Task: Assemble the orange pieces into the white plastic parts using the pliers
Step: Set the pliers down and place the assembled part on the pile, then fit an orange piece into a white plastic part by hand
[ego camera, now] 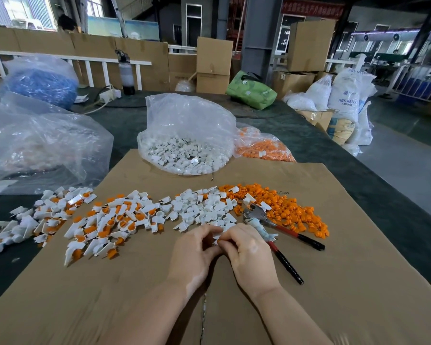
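Note:
My left hand and my right hand meet over the cardboard sheet, fingers curled together round a small white plastic part. Whether an orange piece sits in it is hidden. Just beyond my fingers lies a pile of loose white parts. To its right spreads a heap of orange pieces. The pliers, red and black handled, lie free on the cardboard right of my right hand. Assembled white-and-orange parts cover the left of the sheet.
A clear bag of white parts stands at the sheet's far edge, with a bag of orange pieces to its right. More plastic bags sit at the left. Cardboard boxes and white sacks line the background.

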